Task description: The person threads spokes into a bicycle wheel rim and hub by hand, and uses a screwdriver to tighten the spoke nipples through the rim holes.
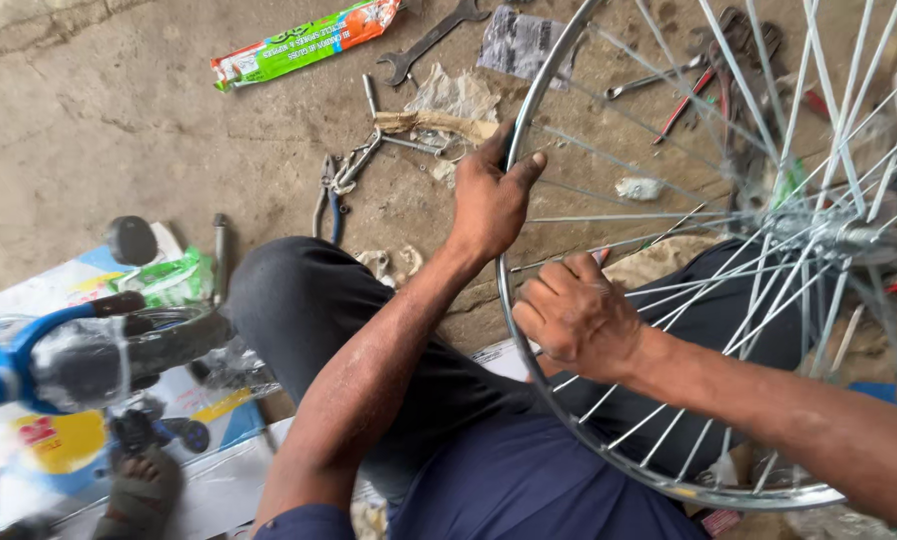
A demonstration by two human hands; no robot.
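1. Head view, wheel: a bare spoked wheel (729, 250) stands roughly upright across the person's lap, its rim (514, 330) curving from the top centre down past the knees to the bottom right. The hub (849, 238) sits well to the right of both hands.
2. Left hand (491, 200): its grip is closed on the rim high on the wheel's left side, thumb lying along the metal and fingers curled behind. The rim's line here runs up and away from the person.
3. Right hand (579, 318): it reaches through from the right, fingers pinched narrow around a spoke (669, 282) just inside the rim. Whether a small tool is in that pinch I cannot tell. This hand is the nearer one to the hub, and the spoke's long axis points from it toward the hub.
4. Room: the wheel's left edge faces open concrete floor (119, 130). Pliers (331, 190) and a spanner (431, 38) lie beyond the left hand, well apart from it.
5. Lower left: a blue bike frame (29, 350) lies on a printed carton (59, 450), clear of the wheel.
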